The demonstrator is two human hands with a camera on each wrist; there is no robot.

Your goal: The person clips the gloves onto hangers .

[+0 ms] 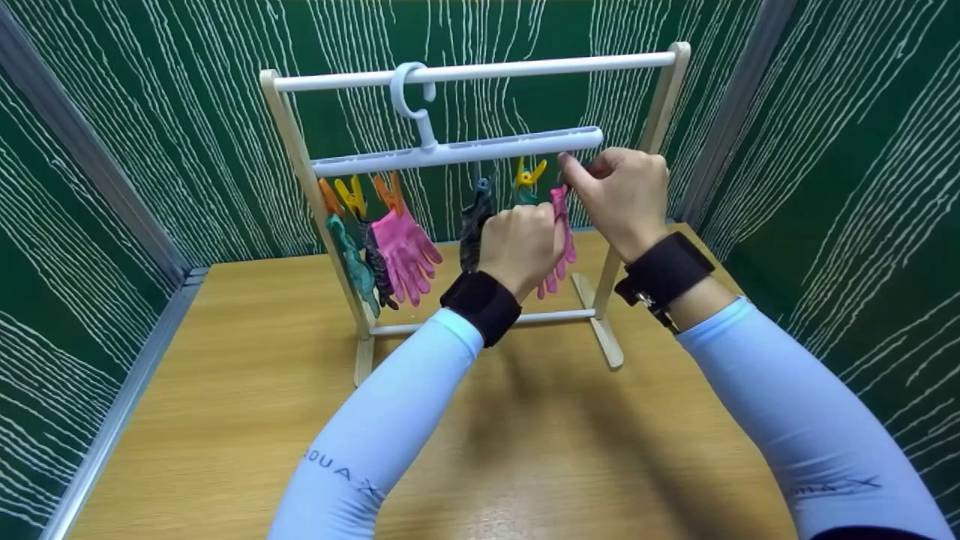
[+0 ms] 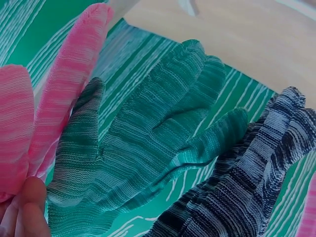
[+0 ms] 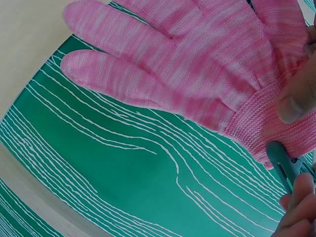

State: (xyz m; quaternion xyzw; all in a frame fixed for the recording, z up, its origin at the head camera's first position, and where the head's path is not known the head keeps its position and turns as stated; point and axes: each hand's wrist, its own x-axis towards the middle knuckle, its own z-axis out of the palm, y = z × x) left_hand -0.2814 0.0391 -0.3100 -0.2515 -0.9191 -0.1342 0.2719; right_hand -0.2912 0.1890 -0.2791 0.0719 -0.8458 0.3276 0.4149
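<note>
Near the right end of the grey hanger bar (image 1: 525, 145), my left hand (image 1: 521, 244) grips a pink knit glove (image 3: 197, 74) by its cuff, the thumb lying on the ribbing. Its fingers hang down below the hand. My right hand (image 1: 626, 195) pinches a dark green clothespin (image 3: 284, 165), whose tip sits at the cuff's edge. Beside them hang a green glove (image 2: 148, 128), under a yellow clothespin (image 1: 530, 174), and a black-and-white glove (image 2: 237, 177), under a dark blue clothespin (image 1: 482, 184). The left hand partly hides these gloves in the head view.
The hanger hooks over the top rail (image 1: 525, 70) of a wooden rack. At its left end hang another pink glove (image 1: 405, 251), a dark glove and a green glove (image 1: 351, 255), with orange and yellow clothespins. Green walls with white lines surround the wooden table (image 1: 247, 390).
</note>
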